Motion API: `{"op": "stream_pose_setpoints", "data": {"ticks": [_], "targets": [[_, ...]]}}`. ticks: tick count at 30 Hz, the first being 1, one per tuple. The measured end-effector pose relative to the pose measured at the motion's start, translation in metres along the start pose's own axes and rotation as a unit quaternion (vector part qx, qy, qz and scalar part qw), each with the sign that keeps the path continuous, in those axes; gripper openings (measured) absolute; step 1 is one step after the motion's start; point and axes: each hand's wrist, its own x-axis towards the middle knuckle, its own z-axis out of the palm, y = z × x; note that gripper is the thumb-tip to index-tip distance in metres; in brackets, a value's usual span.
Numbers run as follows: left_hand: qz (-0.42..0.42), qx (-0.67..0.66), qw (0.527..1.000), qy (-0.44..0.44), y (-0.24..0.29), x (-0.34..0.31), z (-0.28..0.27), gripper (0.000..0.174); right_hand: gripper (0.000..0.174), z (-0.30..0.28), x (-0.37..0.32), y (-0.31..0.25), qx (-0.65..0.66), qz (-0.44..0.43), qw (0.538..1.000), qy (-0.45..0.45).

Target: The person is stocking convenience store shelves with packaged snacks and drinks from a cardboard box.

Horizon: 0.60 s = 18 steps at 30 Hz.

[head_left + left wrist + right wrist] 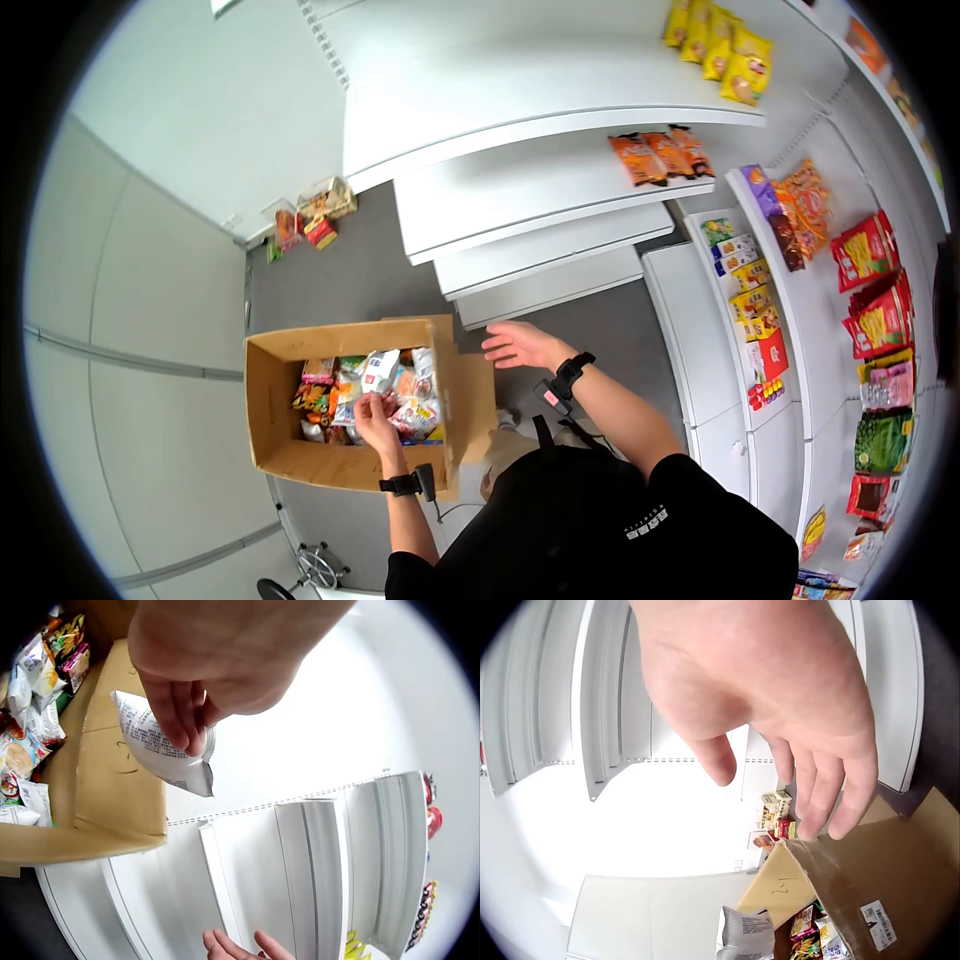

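Note:
My left hand [376,428] pinches a white and silver snack bag [380,371] by its edge, above the open cardboard box [350,478]. Small printed text covers the side of the bag [161,746] facing the left wrist camera, with the left hand [217,660] over it. Many packaged snacks [318,398] lie in the box. Off to the right of the box, my right hand [524,346] is held in the air with its fingers extended and nothing in them. The right wrist view shows that hand [772,712] with the bag [745,934] below.
White shelves [520,200] stand ahead, with orange bags [660,157] and yellow bags [720,50] at their right end. Shelves with red bags [866,250] and other snacks are along the right. A few packages [322,205] sit on the floor by the wall.

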Motion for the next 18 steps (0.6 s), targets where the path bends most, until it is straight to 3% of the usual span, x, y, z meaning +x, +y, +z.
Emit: {"op": "stream_pose_setpoints", "data": {"ticks": [5, 9, 18], "targets": [[0.075, 0.073, 0.994, -0.018, 0.027, -0.051, 0.049, 0.007, 0.049, -0.041, -0.084, 0.011, 0.034, -0.045, 0.998, -0.009], [0.117, 0.061, 0.987, -0.091, 0.037, -0.098, 0.095, 0.008, 0.049, -0.080, -0.147, 0.016, 0.043, -0.090, 0.995, 0.007], [0.056, 0.035, 0.944, -0.323, 0.021, -0.190, 0.189, 0.007, 0.051, -0.127, -0.248, 0.037, 0.082, -0.142, 0.986, 0.026]]}}
